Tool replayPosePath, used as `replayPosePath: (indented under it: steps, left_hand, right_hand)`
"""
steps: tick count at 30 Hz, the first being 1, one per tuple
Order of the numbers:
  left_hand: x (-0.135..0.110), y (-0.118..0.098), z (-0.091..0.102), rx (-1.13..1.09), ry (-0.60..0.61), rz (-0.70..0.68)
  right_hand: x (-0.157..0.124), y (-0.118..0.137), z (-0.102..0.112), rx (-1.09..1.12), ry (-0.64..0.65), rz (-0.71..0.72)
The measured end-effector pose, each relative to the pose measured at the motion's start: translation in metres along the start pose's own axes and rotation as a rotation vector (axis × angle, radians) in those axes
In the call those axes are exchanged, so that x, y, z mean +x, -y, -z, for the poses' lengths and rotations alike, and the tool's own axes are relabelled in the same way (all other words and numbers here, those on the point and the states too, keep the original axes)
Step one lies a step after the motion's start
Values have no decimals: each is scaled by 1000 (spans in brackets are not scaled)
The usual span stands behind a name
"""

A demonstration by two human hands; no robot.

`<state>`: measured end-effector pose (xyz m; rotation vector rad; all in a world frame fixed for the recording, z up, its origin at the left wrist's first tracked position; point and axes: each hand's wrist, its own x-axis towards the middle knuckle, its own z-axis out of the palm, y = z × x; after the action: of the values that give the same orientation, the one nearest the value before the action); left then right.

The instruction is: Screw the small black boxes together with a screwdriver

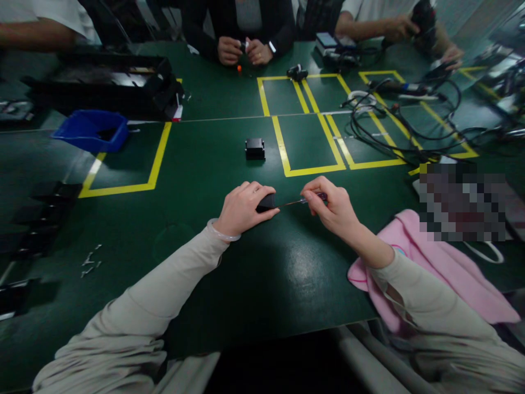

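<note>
My left hand (243,208) lies on the green table, fingers wrapped over a small black block (266,202) and pressing it down. My right hand (330,205) is closed in a pinch on a thin screwdriver (297,202) with a clear handle. Its metal tip points left and touches the end of the block. A second black block (255,149) sits alone on the table beyond my hands.
Pink cloth (447,273) lies at my right elbow. A blue bin (91,130) and black trays (110,82) stand far left, with small screws (90,260) near left. Tangled black cables (394,120) cover the far right. Other people's hands (241,50) work across the table.
</note>
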<state>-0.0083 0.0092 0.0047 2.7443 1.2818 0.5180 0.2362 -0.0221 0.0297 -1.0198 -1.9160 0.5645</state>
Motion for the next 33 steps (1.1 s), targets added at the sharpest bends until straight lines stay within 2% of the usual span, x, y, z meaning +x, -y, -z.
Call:
replayPosePath:
  steps: [12, 20, 33]
  left_hand:
    - [0, 0, 0, 8, -2, 1]
    - [-1, 1, 1, -5, -1, -4]
    - [-1, 1, 0, 7, 3, -1]
  right_hand:
    - [0, 2, 1, -21, -24, -11]
    - [-1, 0, -2, -38, -75, 55]
    - [0, -1, -2, -32, -38, 77]
